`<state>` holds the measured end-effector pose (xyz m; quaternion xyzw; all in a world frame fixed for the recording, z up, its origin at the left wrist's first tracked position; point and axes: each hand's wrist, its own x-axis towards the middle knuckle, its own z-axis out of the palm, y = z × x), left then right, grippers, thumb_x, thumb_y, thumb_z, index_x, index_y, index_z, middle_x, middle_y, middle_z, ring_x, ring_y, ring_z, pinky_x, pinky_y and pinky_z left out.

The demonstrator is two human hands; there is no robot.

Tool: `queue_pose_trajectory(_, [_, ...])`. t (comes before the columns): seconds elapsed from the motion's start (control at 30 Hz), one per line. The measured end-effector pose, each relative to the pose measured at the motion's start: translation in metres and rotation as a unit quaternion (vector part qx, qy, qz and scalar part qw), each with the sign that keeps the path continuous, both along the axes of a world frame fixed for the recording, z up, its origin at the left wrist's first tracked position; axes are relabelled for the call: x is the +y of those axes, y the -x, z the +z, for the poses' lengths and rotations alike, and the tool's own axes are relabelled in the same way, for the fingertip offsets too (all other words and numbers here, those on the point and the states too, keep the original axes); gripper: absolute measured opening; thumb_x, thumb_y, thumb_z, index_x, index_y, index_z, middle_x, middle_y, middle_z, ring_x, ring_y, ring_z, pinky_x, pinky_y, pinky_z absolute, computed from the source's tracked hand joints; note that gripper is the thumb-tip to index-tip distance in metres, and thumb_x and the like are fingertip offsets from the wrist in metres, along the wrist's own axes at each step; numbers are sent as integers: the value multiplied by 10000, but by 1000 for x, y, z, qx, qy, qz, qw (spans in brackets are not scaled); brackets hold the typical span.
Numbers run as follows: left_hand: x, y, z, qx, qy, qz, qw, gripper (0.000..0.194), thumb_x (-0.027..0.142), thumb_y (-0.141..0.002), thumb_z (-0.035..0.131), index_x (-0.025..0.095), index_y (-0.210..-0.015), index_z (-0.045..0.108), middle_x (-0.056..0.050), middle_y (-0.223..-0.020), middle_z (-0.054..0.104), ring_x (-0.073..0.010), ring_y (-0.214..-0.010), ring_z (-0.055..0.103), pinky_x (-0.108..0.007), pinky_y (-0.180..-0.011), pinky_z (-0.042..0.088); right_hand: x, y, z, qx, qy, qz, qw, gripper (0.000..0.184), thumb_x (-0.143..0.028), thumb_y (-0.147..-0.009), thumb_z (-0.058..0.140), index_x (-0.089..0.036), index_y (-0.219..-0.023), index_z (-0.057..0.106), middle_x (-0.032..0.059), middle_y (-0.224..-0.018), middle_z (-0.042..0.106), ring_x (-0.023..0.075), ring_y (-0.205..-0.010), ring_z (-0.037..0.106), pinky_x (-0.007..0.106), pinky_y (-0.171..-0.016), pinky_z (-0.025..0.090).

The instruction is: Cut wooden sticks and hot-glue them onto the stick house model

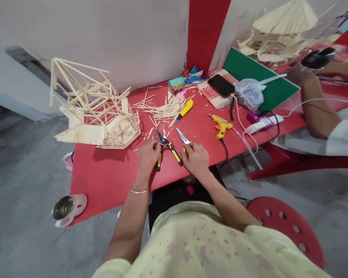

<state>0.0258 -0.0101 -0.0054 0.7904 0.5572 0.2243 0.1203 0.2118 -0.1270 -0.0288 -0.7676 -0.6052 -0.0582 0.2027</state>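
Observation:
Pruning snips (pixel 169 146) with yellow-and-black handles lie spread apart on the red table, between my hands. My left hand (pixel 147 154), a silver bangle on its wrist, is at their left side with fingers curled together; what is in them is hidden. My right hand (pixel 195 157) is closed over the handle of silver-bladed scissors (pixel 183 136), a bit of yellow showing under the fingers. Beyond the hands are a loose pile of thin wooden sticks (pixel 169 110) and a yellow utility knife (pixel 185 110). To the left stands a stick-built model (pixel 104 112).
A yellow glue gun (pixel 222 125) with its cord lies to the right, near a power strip (pixel 265 122). Behind are a phone (pixel 221 85) on stick bundles, a plastic bag (pixel 250 94) and a green board (pixel 258 73). A mug (pixel 64 208) hangs at the left edge. Another person's arm (pixel 317 108) is at right.

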Motion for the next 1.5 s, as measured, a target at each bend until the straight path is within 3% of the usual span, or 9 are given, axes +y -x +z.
queue_pose_trajectory(0.23, [0,-1,1,39,34,9,999,217,443,-917,600,250,-862,682,-49,-903,755,-232,-875,674,-323,-684,397,18,-6,-3,5,-22,9,1000,365,-383,-1020,472,-190,-1213,715,130,-1168,677,275,-1066,556,400,-904,384])
queue_pose_trajectory(0.47, [0,-4,3,84,46,24,995,291,520,-877,622,240,-874,700,-88,-925,760,-275,-937,690,-339,-725,444,13,-7,-5,-2,-73,43,996,404,-372,-1069,393,-190,-1245,708,116,-1214,690,255,-1117,564,390,-979,380])
queue_pose_trajectory(0.67, [0,-9,3,107,53,28,992,332,515,-908,539,241,-918,727,-114,-947,766,-301,-928,705,-358,-719,453,10,-11,-6,-1,-83,67,994,403,-411,-1077,412,-197,-1063,754,88,-997,747,228,-1005,600,364,-923,371])
queue_pose_trajectory(0.87, [-2,-13,7,121,57,45,990,359,513,-922,517,234,-934,743,-126,-933,774,-306,-930,714,-358,-720,456,10,-5,-5,-2,-56,73,996,471,-462,-1059,435,-198,-805,731,92,-815,713,226,-870,599,367,-850,378])
queue_pose_trajectory(0.93, [-2,-13,9,121,70,48,989,367,528,-925,517,240,-916,743,-120,-915,774,-302,-930,714,-355,-725,455,10,7,-2,2,-58,85,995,426,-427,-1059,436,-203,-870,745,88,-842,716,231,-891,602,374,-864,390])
queue_pose_trajectory(1.03, [-1,-11,11,113,86,38,989,377,550,-929,518,246,-890,737,-106,-901,774,-289,-923,713,-345,-720,447,10,27,1,22,-62,121,990,342,-356,-1053,444,-218,-1153,740,90,-1033,739,239,-992,607,383,-933,411])
queue_pose_trajectory(1.13, [-1,-9,13,109,91,32,989,382,549,-942,511,243,-904,737,-105,-924,775,-285,-921,713,-340,-716,443,13,38,3,49,-50,142,987,366,-358,-1047,461,-243,-1318,679,97,-1184,719,249,-1067,602,393,-988,425])
queue_pose_trajectory(1.27, [-3,-8,14,123,82,27,989,374,544,-960,504,250,-942,735,-102,-943,776,-277,-930,712,-335,-718,442,13,29,2,85,-59,115,988,393,-378,-1045,478,-221,-1365,645,115,-1257,688,248,-1150,601,383,-1020,442])
queue_pose_trajectory(1.5, [-4,-7,10,112,76,20,991,359,541,-953,534,244,-943,734,-99,-949,777,-284,-937,712,-336,-707,424,12,1,2,62,-33,91,993,377,-200,-1026,418,-185,-1288,689,128,-1270,660,265,-1169,564,401,-1019,442])
